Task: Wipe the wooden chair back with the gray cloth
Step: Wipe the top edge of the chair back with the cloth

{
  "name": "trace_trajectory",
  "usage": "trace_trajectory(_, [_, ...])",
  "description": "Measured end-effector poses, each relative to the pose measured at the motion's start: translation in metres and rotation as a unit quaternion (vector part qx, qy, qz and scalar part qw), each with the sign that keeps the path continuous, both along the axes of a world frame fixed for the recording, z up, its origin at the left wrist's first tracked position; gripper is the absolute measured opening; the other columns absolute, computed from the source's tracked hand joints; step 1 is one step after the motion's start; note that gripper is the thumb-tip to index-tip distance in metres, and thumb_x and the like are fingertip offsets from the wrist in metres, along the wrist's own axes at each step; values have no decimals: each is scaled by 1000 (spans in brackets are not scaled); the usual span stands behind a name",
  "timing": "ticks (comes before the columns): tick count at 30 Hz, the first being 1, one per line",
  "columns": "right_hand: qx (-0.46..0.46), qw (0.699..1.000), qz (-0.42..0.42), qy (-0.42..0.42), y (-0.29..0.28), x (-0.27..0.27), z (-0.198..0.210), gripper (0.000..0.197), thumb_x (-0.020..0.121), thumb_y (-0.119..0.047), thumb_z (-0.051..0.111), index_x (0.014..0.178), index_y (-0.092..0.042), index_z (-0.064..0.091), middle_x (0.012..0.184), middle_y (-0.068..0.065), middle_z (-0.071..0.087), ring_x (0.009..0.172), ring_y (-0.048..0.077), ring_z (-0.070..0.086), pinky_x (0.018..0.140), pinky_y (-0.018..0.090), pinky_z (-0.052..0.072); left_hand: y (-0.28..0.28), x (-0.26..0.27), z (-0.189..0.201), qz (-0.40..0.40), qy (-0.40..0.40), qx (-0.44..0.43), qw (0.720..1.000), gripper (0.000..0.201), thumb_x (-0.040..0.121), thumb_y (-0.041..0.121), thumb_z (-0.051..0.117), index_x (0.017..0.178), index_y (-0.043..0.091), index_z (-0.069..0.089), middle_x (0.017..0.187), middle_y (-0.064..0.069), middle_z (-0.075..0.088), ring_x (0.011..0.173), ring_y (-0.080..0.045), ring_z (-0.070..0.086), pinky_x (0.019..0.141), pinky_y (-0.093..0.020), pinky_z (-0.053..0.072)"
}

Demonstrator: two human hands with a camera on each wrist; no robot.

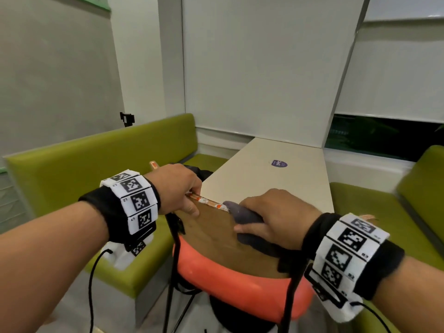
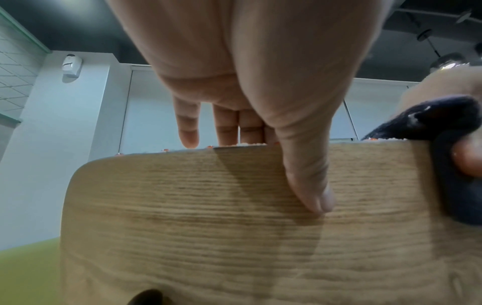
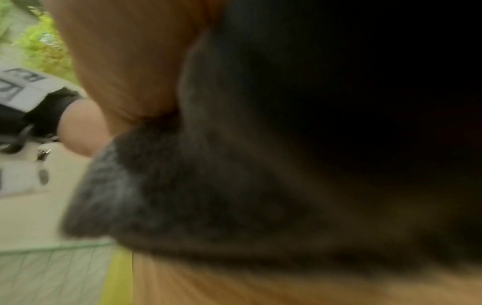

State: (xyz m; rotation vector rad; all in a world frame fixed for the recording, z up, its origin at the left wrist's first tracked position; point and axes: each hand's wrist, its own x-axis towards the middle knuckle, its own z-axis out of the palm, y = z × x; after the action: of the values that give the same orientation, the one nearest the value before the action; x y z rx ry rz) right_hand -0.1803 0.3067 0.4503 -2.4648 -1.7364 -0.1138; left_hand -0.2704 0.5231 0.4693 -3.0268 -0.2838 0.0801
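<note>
My left hand (image 1: 176, 188) pinches the chair back (image 1: 211, 227)'s top edge while my right hand (image 1: 274, 217) grips the gray cloth (image 1: 245, 216) there, mid-wipe, its lower face seemingly unwiped.

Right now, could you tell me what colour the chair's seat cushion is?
Orange-red seat cushion, clearest in the head view.

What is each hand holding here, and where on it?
Left hand grips the wooden chair back at its top edge, thumb on the near face. Right hand grips the bunched gray cloth there too.
</note>
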Motion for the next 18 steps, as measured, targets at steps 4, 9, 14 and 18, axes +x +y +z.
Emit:
trace_trajectory(4, [-54, 995, -57, 63, 22, 1, 6, 39, 74, -58, 69, 78, -20, 60, 77, -2, 65, 74, 20, 61, 72, 34, 50, 4, 0, 0, -16, -16, -9, 1000, 37, 66, 56, 73, 85, 26, 64, 93, 5, 65, 89, -18, 58, 77, -36, 49])
trace_trajectory(9, [-61, 992, -96, -50, 41, -15, -2, 49, 83, -67, 50, 84, -19, 54, 83, 2, 62, 75, 26, 56, 70, 36, 47, 12, 1, 4, -39, -16, -9, 999, 44, 63, 62, 71, 91, 29, 62, 92, 5, 64, 91, -19, 58, 80, -37, 50])
trace_trajectory(14, [57, 995, -77, -38, 18, -28, -12, 44, 85, -69, 30, 98, -31, 45, 87, -8, 66, 81, 21, 62, 72, 36, 50, 28, 1, 6, -76, -14, -27, 997, 75, 62, 63, 72, 125, 30, 50, 116, 10, 58, 106, -15, 55, 93, -38, 48])
trace_trajectory(18, [33, 992, -122, 18, 27, -24, -1, 42, 76, -66, 59, 93, -28, 60, 83, -7, 68, 79, 16, 61, 71, 32, 48, 45, 6, 5, -77, -4, -20, 997, 74, 59, 66, 70, 122, 34, 50, 113, 13, 59, 104, -15, 56, 89, -38, 50])
